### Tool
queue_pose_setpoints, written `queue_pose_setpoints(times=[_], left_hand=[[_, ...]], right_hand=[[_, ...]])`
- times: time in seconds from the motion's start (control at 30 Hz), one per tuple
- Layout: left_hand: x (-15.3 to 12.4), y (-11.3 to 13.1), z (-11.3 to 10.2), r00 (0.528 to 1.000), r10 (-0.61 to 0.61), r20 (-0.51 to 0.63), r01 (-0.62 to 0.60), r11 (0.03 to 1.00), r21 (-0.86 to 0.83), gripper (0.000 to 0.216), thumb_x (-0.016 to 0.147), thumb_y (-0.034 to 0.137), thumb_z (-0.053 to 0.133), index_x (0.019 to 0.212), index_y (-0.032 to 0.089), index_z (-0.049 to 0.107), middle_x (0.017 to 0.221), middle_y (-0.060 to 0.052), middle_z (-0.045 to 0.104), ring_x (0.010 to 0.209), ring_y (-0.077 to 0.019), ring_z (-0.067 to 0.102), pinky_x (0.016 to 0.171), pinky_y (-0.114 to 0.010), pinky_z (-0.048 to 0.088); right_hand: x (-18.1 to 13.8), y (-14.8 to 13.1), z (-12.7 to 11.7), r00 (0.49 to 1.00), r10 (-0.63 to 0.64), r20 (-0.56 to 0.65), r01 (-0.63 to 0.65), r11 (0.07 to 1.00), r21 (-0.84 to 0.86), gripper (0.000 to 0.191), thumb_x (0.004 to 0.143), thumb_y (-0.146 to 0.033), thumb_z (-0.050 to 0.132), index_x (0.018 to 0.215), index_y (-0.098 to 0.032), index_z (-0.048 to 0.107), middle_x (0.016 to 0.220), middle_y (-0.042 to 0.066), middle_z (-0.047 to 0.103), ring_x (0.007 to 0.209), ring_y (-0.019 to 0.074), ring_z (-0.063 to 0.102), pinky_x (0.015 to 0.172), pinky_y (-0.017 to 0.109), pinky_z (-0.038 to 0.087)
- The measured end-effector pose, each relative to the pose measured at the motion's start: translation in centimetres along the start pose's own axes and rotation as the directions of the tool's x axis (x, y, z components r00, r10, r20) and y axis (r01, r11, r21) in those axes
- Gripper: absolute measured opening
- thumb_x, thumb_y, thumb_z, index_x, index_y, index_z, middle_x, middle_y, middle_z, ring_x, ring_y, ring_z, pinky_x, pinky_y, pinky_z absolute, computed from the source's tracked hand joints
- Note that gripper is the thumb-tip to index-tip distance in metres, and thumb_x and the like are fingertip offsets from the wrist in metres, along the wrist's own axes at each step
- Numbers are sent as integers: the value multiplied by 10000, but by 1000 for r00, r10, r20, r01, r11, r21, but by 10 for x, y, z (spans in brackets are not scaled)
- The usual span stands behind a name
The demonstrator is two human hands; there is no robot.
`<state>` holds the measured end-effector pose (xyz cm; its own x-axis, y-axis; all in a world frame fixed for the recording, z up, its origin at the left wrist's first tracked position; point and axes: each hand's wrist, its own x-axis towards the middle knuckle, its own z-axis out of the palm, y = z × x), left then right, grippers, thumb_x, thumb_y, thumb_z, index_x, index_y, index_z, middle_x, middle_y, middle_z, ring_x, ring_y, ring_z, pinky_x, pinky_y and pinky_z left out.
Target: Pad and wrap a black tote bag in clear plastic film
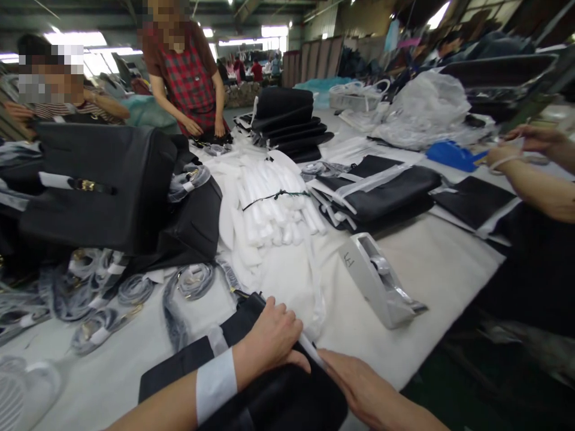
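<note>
A black bag (309, 395) lies flattened at the table's near edge, with a white wrap band around its upper part. My left hand (272, 332) is closed over the bag's edge, its knuckles up and thumb pointing right. A white strip (309, 347) runs along that edge between my two hands. My right hand (354, 383) rests against the bag's right side, with fingers stretched along the strip; its thumb is hidden. A pale band (216, 383) circles my left wrist.
A tape dispenser (380, 281) stands right of a tied bundle of white rolls (278, 203). Coiled wrapped straps (195, 280) and a large black bag (90, 185) are at left. Stacked black bags (377, 185) lie beyond. Co-workers stand across the table and a co-worker's hands (516, 152) show at right.
</note>
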<state>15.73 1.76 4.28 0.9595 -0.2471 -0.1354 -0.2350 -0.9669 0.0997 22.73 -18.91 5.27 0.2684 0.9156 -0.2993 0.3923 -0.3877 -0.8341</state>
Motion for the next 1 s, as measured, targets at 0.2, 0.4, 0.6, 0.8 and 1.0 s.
queue_pose_setpoints(times=[0.2, 0.4, 0.6, 0.8, 1.0], left_hand=[[21, 9, -1, 982, 104, 160, -96, 994, -58, 855, 530, 910, 546, 883, 136, 638, 839, -101, 650, 833, -281, 593, 844, -438, 425], [24, 9, 4, 966, 41, 254, -26, 998, -62, 846, 482, 901, 591, 817, 125, 640, 796, -103, 644, 795, -266, 583, 826, -407, 411], [7, 7, 12, 996, 66, 57, -61, 994, -90, 793, 555, 904, 493, 810, 161, 595, 789, -52, 603, 806, -240, 548, 763, -382, 379], [10, 2, 13, 994, 107, 26, -103, 987, -121, 775, 625, 913, 378, 785, 177, 562, 766, -34, 581, 780, -223, 529, 728, -370, 341], [-11, 11, 10, 981, 127, -145, -136, 989, -55, 629, 724, 805, 455, 796, 184, 526, 777, -4, 546, 762, -201, 490, 686, -353, 298]], right_hand=[[-4, -1, -6, 1000, 1, 29, -3, 998, 67, 414, 926, -206, 328, 1255, -212, 579, 1215, 65, 656, 1112, 203, 605, 1000, 323, 431], [-15, 14, -3, 991, 130, -33, -128, 990, 62, 445, 826, -152, 417, 1226, -206, 604, 1127, 61, 688, 1034, 215, 630, 933, 315, 467], [-10, 24, -4, 997, 65, 41, -68, 996, 66, 346, 954, -254, 322, 1045, -202, 652, 883, 34, 657, 817, 177, 605, 785, 283, 469], [-5, 32, -6, 989, 147, 0, -144, 962, -231, 263, 936, -243, 404, 979, -212, 662, 866, 55, 587, 816, 194, 566, 740, 298, 436], [-22, 25, 3, 992, 71, -101, -109, 882, -458, 240, 845, -94, 461, 931, -234, 637, 858, 29, 544, 767, 176, 510, 674, 258, 375]])
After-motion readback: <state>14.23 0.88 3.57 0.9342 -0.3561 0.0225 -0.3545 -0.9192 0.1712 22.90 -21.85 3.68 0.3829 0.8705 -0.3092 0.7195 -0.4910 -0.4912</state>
